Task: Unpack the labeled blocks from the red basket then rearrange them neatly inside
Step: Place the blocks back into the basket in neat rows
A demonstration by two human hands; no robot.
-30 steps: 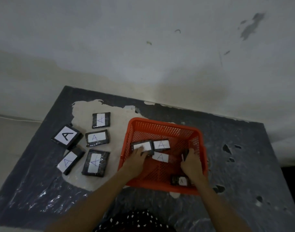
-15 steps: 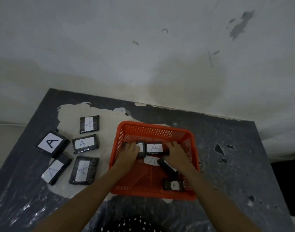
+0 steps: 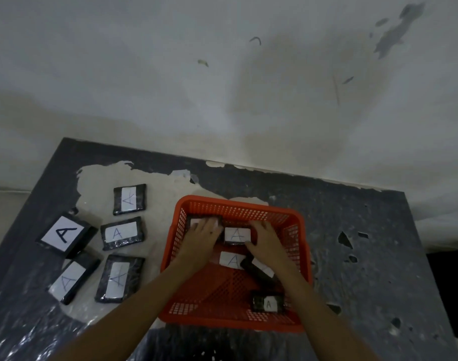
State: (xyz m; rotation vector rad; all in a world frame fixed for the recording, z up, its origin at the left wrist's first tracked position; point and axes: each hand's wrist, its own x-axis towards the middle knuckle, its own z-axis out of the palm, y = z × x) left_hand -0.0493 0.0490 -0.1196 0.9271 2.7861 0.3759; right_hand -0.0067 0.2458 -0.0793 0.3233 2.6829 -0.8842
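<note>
— What's in the red basket?
— Five A-labelled blocks. The left hand lies flat on the far-left block; the right hand pinches the middle block.
— Anything hidden?
— A tilted block passes under the right wrist; five more blocks lie outside, on the table.

Worn table against a stained wall

The dark tabletop fills the lower frame, its surface peeled to a pale patch at centre left and chipped at right; grey marks dot the wall's upper right.
</note>
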